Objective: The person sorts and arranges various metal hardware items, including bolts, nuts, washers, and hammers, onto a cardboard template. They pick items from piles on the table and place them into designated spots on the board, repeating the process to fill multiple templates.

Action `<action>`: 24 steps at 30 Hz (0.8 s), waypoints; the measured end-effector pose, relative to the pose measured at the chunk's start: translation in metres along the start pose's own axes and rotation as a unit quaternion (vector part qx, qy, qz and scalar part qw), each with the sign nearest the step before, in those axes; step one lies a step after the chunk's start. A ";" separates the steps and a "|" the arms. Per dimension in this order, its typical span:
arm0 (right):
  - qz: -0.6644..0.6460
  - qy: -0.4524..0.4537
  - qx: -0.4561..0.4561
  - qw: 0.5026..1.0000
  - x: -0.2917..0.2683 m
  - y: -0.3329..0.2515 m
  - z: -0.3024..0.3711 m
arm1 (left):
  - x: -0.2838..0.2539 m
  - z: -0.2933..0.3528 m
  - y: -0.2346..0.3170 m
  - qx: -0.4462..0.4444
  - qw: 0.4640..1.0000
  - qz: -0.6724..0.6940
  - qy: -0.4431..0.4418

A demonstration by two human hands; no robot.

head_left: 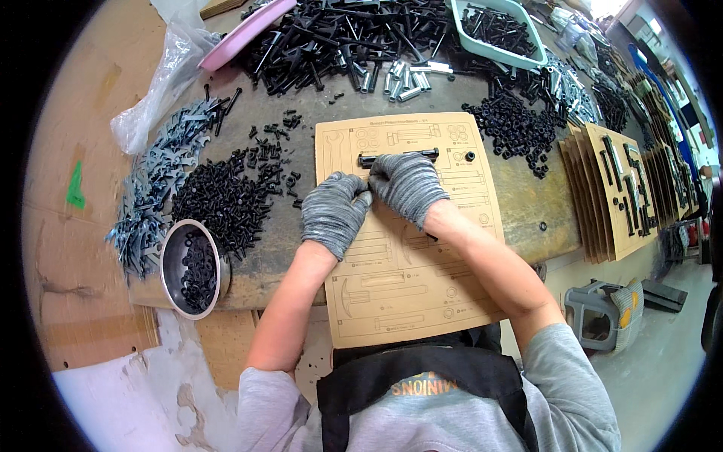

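A brown cardboard sheet [392,307], printed with outlines of hardware and tools, lies before me and overhangs the near table edge. My left hand [335,215], in a grey knit glove, rests on its left side with fingers curled. Close beside it, my right hand [407,188], gloved alike, bends its fingers down toward the sheet. Both sets of fingertips almost meet; whatever they pinch is hidden. Just beyond the right knuckles, a long black bolt [429,154] lies crosswise on the sheet. A black nut [470,157] sits to its right.
Left are piles of short black bolts [222,200], grey flat wrench-like pieces [162,181] and a metal bowl [165,265] of black parts. Beyond lie long black bolts [331,38], silver sleeves [410,94] and a pale green tray [501,58]. Right are black nuts [516,120] and filled cardboard sheets [619,215].
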State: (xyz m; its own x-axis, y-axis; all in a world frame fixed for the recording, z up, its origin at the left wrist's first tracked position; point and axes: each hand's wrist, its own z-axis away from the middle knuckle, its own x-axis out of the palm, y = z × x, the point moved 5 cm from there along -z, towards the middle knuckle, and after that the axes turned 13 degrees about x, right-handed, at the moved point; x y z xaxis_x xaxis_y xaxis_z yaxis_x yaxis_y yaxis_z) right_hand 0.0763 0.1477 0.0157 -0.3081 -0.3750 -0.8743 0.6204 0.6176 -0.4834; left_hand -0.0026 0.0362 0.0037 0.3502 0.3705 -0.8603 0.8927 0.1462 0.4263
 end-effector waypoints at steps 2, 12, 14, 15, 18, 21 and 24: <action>0.001 0.002 -0.008 1.000 0.001 -0.001 0.004 | 0.002 -0.001 0.001 -0.003 1.000 -0.004 -0.003; 0.001 -0.056 0.018 0.998 -0.042 0.063 0.105 | 0.019 -0.001 0.060 0.155 0.982 0.031 -0.099; 0.022 -0.051 0.023 0.998 -0.039 0.062 0.114 | 0.028 -0.004 0.066 0.138 0.980 0.013 -0.142; 0.034 -0.030 0.006 0.999 -0.036 0.062 0.115 | 0.027 -0.005 0.066 0.119 0.981 0.011 -0.156; 0.058 -0.002 -0.027 0.998 -0.031 0.058 0.112 | 0.024 0.005 0.057 0.098 0.983 0.000 -0.154; 0.058 -0.029 -0.025 0.998 -0.031 0.054 0.103 | 0.003 0.015 0.030 0.056 0.997 0.044 -0.026; 0.003 -0.049 -0.039 0.998 -0.032 0.049 0.085 | -0.015 0.014 0.005 -0.013 0.999 0.038 0.019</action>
State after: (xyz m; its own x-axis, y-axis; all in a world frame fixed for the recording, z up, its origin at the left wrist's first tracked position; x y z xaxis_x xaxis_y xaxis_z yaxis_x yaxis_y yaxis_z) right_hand 0.1775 0.1312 0.0233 -0.2301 -0.4348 -0.8706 0.5628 0.6704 -0.4836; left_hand 0.0006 0.0189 0.0150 0.4050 0.4155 -0.8144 0.8564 0.1396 0.4971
